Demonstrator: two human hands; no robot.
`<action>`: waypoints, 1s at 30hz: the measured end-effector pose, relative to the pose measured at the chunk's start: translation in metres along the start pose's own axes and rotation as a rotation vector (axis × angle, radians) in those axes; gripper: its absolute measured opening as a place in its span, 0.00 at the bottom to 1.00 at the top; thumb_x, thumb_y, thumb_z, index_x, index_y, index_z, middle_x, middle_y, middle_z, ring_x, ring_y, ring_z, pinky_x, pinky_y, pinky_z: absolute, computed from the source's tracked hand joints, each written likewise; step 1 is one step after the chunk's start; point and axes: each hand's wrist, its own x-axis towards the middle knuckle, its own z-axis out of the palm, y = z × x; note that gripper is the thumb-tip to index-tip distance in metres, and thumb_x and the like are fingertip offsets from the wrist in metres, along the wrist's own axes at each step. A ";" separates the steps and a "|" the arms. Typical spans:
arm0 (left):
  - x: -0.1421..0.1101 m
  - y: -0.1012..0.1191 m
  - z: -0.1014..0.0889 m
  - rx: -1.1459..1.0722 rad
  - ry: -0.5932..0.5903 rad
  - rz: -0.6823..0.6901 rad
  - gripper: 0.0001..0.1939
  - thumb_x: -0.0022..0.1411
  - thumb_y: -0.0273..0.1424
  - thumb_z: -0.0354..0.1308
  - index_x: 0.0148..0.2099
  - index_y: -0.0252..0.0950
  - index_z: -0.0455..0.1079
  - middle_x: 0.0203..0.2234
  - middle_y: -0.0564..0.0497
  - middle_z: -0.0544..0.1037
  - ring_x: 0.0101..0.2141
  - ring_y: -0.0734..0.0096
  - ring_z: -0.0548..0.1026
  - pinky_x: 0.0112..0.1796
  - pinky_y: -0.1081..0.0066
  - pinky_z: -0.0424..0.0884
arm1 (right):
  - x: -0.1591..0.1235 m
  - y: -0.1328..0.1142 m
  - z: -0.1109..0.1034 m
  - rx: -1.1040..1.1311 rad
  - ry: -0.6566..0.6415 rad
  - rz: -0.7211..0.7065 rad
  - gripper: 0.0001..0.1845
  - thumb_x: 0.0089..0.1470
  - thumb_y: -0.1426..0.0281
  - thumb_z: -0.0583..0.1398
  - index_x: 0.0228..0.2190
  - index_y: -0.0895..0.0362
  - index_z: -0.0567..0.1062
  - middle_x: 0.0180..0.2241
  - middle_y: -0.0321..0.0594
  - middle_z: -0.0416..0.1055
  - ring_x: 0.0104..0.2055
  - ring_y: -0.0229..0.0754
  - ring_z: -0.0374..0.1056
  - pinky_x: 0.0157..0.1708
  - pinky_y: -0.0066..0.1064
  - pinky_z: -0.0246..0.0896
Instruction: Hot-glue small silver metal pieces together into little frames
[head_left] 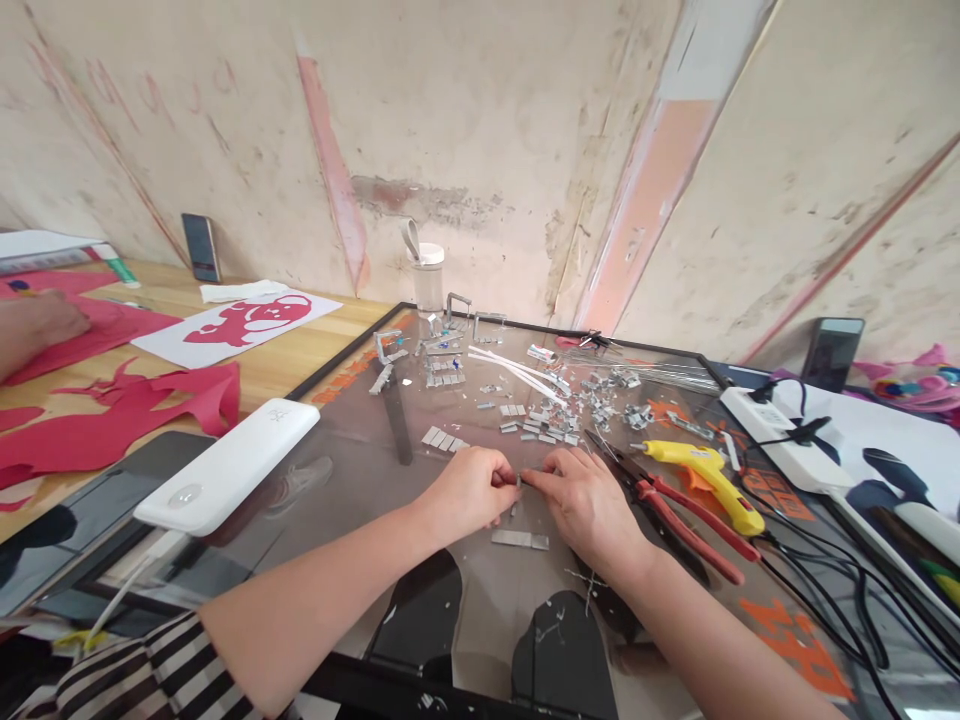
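Note:
My left hand (472, 490) and my right hand (581, 500) meet fingertip to fingertip over a glass-topped board (360, 440). Together they pinch a small strip of metal staples (517, 484). Another flat staple strip (520, 539) lies just below my hands. Further staple strips (444, 440) lie just beyond my left hand. Many loose staple pieces (570, 405) are scattered farther back.
Red-handled pliers (675, 510) and a yellow glue gun (709, 475) lie right of my right hand. A white power bank (229, 463) sits at left. Red paper cut-outs (135, 405), a clear jar (428, 275), a power strip (780, 435) with black cables, another person's hand (37, 325) far left.

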 end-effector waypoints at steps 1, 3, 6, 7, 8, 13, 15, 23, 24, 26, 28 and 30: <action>0.000 0.000 0.000 -0.001 -0.001 0.003 0.05 0.52 0.30 0.55 0.30 0.33 0.66 0.16 0.56 0.69 0.16 0.76 0.70 0.16 0.79 0.65 | 0.000 0.001 0.000 0.062 0.004 0.011 0.14 0.55 0.75 0.56 0.39 0.48 0.77 0.32 0.40 0.70 0.35 0.42 0.64 0.35 0.33 0.55; 0.000 -0.001 0.000 -0.005 -0.005 0.012 0.05 0.52 0.30 0.55 0.30 0.33 0.66 0.16 0.57 0.69 0.16 0.76 0.70 0.16 0.79 0.65 | 0.000 0.005 -0.001 0.188 0.020 0.031 0.14 0.54 0.75 0.57 0.40 0.50 0.77 0.34 0.40 0.71 0.37 0.42 0.65 0.38 0.33 0.57; 0.001 -0.002 -0.001 -0.008 0.001 0.015 0.05 0.52 0.30 0.55 0.31 0.34 0.65 0.17 0.57 0.69 0.15 0.77 0.70 0.16 0.79 0.65 | 0.000 0.016 -0.005 0.337 0.072 0.085 0.15 0.53 0.76 0.56 0.41 0.54 0.76 0.36 0.42 0.72 0.39 0.43 0.66 0.40 0.33 0.60; 0.001 -0.002 -0.002 -0.006 0.003 0.012 0.05 0.52 0.31 0.55 0.31 0.34 0.65 0.18 0.57 0.69 0.15 0.77 0.70 0.16 0.79 0.64 | -0.001 0.021 -0.007 0.367 0.091 0.115 0.14 0.53 0.75 0.55 0.40 0.55 0.76 0.36 0.42 0.72 0.39 0.43 0.67 0.40 0.33 0.61; 0.001 -0.002 -0.003 -0.002 0.004 0.009 0.05 0.52 0.31 0.55 0.31 0.34 0.65 0.18 0.57 0.70 0.15 0.77 0.70 0.16 0.79 0.64 | -0.002 0.025 -0.009 0.382 0.102 0.146 0.14 0.53 0.75 0.54 0.39 0.56 0.76 0.35 0.42 0.72 0.38 0.42 0.67 0.40 0.33 0.61; -0.001 0.001 -0.012 0.096 0.062 0.055 0.07 0.53 0.33 0.54 0.31 0.34 0.66 0.19 0.55 0.71 0.17 0.77 0.69 0.18 0.78 0.63 | -0.009 0.037 -0.015 0.388 0.027 0.263 0.09 0.51 0.74 0.55 0.33 0.56 0.75 0.31 0.39 0.73 0.32 0.40 0.68 0.35 0.32 0.62; -0.001 0.003 -0.016 0.162 0.098 0.092 0.07 0.53 0.34 0.54 0.30 0.35 0.68 0.20 0.55 0.72 0.19 0.77 0.69 0.20 0.77 0.62 | -0.011 0.036 -0.015 0.393 -0.029 0.282 0.08 0.50 0.74 0.56 0.31 0.55 0.75 0.30 0.37 0.73 0.31 0.40 0.68 0.34 0.31 0.61; -0.003 0.008 -0.019 0.257 0.132 0.150 0.07 0.53 0.32 0.53 0.28 0.35 0.69 0.20 0.54 0.73 0.22 0.75 0.68 0.24 0.76 0.60 | -0.009 0.027 -0.019 0.371 -0.113 0.320 0.05 0.48 0.73 0.56 0.24 0.55 0.71 0.25 0.34 0.71 0.28 0.39 0.65 0.28 0.28 0.57; -0.003 0.009 -0.019 0.256 0.134 0.158 0.07 0.53 0.32 0.53 0.28 0.35 0.69 0.20 0.54 0.72 0.22 0.75 0.68 0.24 0.76 0.60 | -0.009 0.026 -0.020 0.367 -0.109 0.327 0.05 0.49 0.72 0.56 0.23 0.55 0.70 0.24 0.34 0.70 0.27 0.39 0.65 0.27 0.28 0.56; -0.005 0.011 -0.019 0.252 0.137 0.181 0.07 0.54 0.32 0.53 0.29 0.35 0.69 0.20 0.54 0.72 0.22 0.75 0.67 0.24 0.76 0.60 | -0.010 0.023 -0.021 0.360 -0.090 0.327 0.06 0.50 0.72 0.56 0.23 0.55 0.69 0.23 0.34 0.70 0.26 0.39 0.64 0.26 0.28 0.56; -0.006 0.013 -0.019 0.251 0.146 0.223 0.07 0.55 0.32 0.51 0.29 0.35 0.69 0.20 0.55 0.72 0.21 0.76 0.66 0.24 0.76 0.60 | -0.010 0.021 -0.022 0.349 -0.063 0.312 0.06 0.50 0.72 0.56 0.23 0.55 0.69 0.23 0.34 0.69 0.26 0.39 0.64 0.26 0.28 0.55; -0.006 0.013 -0.019 0.258 0.159 0.273 0.08 0.56 0.30 0.50 0.30 0.35 0.69 0.21 0.55 0.72 0.21 0.76 0.66 0.24 0.76 0.60 | -0.011 0.020 -0.021 0.337 -0.036 0.289 0.06 0.50 0.72 0.56 0.23 0.55 0.69 0.23 0.34 0.69 0.26 0.39 0.64 0.26 0.28 0.55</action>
